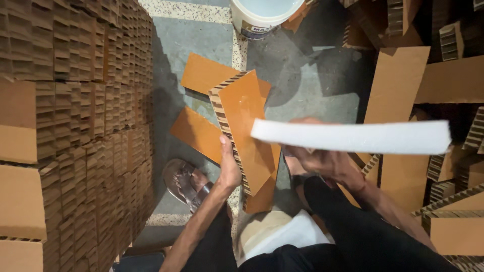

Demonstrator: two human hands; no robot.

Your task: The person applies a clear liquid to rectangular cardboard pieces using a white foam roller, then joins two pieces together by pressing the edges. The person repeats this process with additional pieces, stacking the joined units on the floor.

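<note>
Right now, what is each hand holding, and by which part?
The left hand grips the orange honeycomb cardboard slab by its striped lower left edge. The right hand holds the long white foam strip from beneath, near its left end.

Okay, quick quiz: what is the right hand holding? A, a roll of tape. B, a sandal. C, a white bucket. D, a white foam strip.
D: the right hand holds a long white foam strip level above the floor, while the left hand steadies an orange cardboard slab.
</note>
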